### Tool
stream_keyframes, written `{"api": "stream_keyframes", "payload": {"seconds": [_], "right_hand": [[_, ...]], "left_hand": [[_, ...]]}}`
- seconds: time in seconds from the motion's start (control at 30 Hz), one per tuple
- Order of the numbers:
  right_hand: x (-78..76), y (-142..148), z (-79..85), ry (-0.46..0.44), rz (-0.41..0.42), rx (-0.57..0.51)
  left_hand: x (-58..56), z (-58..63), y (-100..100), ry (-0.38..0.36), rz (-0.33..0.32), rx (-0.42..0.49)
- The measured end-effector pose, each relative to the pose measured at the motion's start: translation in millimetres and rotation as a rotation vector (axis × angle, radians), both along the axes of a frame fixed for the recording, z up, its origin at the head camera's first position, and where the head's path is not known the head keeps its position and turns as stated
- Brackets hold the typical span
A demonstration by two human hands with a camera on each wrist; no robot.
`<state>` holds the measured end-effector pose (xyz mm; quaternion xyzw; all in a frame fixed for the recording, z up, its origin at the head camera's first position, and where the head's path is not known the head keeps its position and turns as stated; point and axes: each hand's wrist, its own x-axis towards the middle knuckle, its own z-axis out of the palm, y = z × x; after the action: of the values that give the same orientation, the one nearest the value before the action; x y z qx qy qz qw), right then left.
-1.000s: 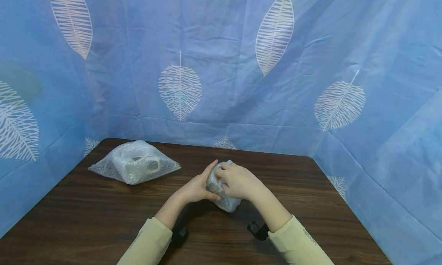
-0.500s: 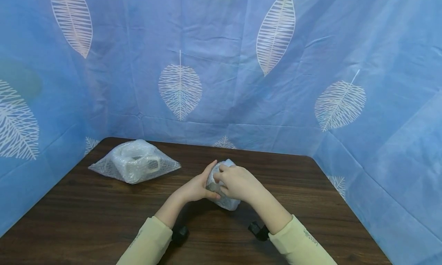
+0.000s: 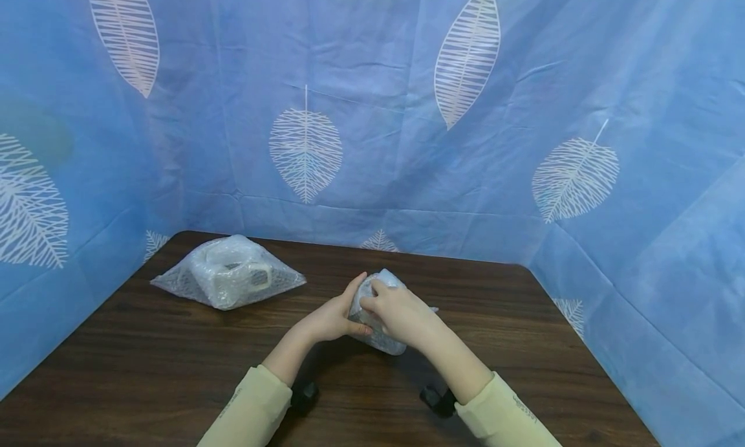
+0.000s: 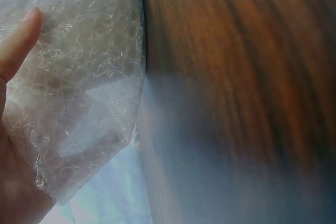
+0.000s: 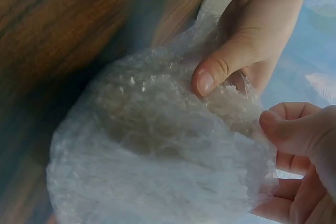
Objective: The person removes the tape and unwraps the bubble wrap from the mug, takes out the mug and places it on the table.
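Observation:
A small bubble-wrapped package (image 3: 372,340) stands on the table between my hands; what is inside is too veiled to tell. My left hand (image 3: 332,317) holds it from the left, thumb (image 4: 21,45) on the near face and fingers round the far side. On its upper right, my right hand (image 3: 404,311) pinches the bubble wrap, thumb and fingers (image 5: 289,129) at the loose edge. Seen from the right wrist, the wrap is crinkled, with a dull beige shape showing dimly through it. A thin tip of wrap pokes out right of my right hand.
Farther back on the left of the dark wooden table (image 3: 495,343) lies a larger bubble-wrapped bundle (image 3: 229,275), with a pale loop-like shape in it. Blue leaf-print cloth (image 3: 372,143) hangs behind and along both sides of the table.
My right hand has turned and shifted slightly on the package. A tip of wrap now shows to its right. My left hand keeps its place, and the bundle stays put.

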<state>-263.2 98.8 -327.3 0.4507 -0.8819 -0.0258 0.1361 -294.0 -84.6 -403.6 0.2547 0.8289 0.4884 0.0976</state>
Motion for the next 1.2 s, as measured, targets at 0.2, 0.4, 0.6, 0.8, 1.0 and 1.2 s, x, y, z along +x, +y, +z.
{"api": "stream_keyframes", "payload": {"seconds": [0.2,0.4,0.6,0.8,1.0,1.2], "right_hand": [[-3.0,7,-5.7,-0.055,0.037,-0.083],[-3.9,17,-3.1,-0.188,0.045,-0.196],[-3.6,26,-3.4,-0.259,-0.005,-0.331],[-3.4,31,-12.2,-0.26,-0.032,-0.467],[-0.5,34,-17.9,-0.351,-0.083,-0.606],[0.2,37,-24.6,-0.365,-0.107,-0.675]], "left_hand": [[-0.2,-0.6,0,0.004,0.006,-0.005],[-0.9,-1.1,0,-0.017,-0.001,0.006],[-0.4,0.9,-2,-0.019,0.0,0.013],[-0.9,0.9,-1,-0.012,0.007,0.009],[-1.7,0.3,0,0.004,0.022,-0.012],[-2.0,-0.2,1,0.003,0.027,-0.024]]}}
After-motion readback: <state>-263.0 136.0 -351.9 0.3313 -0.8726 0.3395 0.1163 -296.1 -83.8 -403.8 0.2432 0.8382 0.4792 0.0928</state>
